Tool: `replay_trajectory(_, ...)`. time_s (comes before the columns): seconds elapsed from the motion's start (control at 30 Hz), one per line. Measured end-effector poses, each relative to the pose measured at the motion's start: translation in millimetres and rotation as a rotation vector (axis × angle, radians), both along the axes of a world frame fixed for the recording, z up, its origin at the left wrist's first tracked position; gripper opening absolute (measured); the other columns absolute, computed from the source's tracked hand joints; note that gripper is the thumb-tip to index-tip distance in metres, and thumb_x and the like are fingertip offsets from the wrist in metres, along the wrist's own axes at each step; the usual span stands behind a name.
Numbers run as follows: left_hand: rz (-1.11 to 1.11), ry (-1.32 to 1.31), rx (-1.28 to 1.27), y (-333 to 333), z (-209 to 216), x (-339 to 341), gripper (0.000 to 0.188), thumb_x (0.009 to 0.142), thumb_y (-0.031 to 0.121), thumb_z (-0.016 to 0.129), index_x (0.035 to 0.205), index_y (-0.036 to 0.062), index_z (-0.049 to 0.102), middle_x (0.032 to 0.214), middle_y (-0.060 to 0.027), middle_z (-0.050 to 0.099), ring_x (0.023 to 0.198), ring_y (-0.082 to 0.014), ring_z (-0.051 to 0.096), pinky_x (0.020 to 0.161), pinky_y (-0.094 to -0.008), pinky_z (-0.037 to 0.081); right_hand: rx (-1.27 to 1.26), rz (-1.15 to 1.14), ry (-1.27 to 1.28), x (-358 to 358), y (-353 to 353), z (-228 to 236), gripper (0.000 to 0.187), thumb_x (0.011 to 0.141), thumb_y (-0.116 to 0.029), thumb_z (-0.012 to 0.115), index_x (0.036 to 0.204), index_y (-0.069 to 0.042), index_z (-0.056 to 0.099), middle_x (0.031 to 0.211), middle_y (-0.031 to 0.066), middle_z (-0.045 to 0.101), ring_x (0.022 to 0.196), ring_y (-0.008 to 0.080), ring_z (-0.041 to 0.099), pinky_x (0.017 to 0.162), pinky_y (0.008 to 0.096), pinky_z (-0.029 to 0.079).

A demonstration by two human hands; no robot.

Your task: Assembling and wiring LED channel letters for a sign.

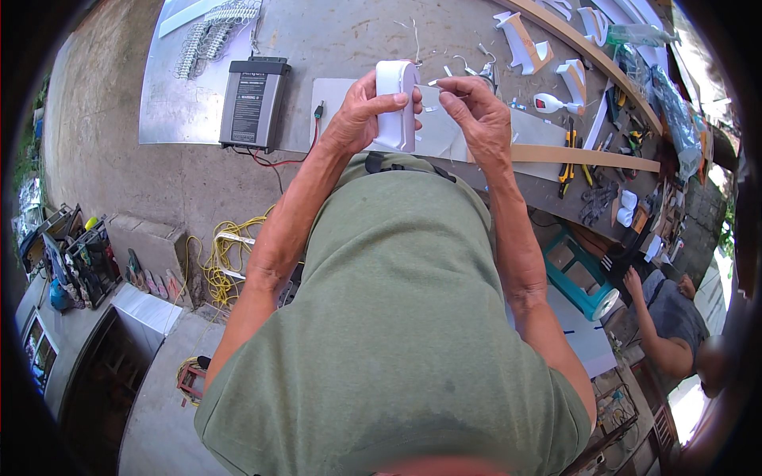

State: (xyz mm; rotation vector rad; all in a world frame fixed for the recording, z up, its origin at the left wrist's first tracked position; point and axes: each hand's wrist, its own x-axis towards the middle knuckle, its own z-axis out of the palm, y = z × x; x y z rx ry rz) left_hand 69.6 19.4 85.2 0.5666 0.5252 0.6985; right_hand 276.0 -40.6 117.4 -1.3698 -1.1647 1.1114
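Observation:
My left hand (357, 115) grips a white rounded, block-like piece (394, 119) upright over the table's near edge, thumb across its face and fingers behind it. Just to the right, my right hand (482, 119) is closed in a pinch, thumb against forefinger. Whatever lies between those fingertips is too small to name. Thin wires (416, 36) rise past the top of the white piece. Beneath both hands lies a pale sheet (337, 95) with small white scraps on it.
A grey power supply box (254, 103) with red and black leads stands left, near strung light modules (213, 36). White cut-out letters (524, 46), a glue bottle (556, 103), wooden strips (587, 156) and cutters (567, 163) lie right. Below are a teal stool (579, 274), another person (675, 317) and yellow cord (222, 262).

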Motion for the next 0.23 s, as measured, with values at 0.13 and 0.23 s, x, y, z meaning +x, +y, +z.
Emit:
replay_trajectory(0.13, -0.035, -0.022, -0.111, 2, 12, -1, 0.057, 0.091, 0.015, 0.072, 0.139, -0.0007, 0.046, 0.112, -0.0153, 0.065, 0.101, -0.0242, 0.067, 0.081, -0.0442, 0.064, 0.08, 0.082, -0.042, 4, 10, 20, 0.022, 0.093, -0.011, 0.072, 0.115, -0.008, 0.073, 0.109, 0.0035, 0.067, 0.094, 0.0114, 0.062, 0.079, 0.0262, 0.054)
replay_trajectory(0.23, -0.045, -0.013, -0.071, 1, 20, 0, 0.057, 0.092, 0.017, 0.072, 0.14, 0.0006, 0.046, 0.113, -0.0161, 0.065, 0.101, -0.0264, 0.067, 0.079, -0.0447, 0.064, 0.127, 0.119, -0.01, 3, 11, 29, 0.022, 0.093, -0.011, 0.072, 0.115, -0.008, 0.073, 0.11, 0.0058, 0.067, 0.095, 0.0125, 0.063, 0.083, 0.0276, 0.055)
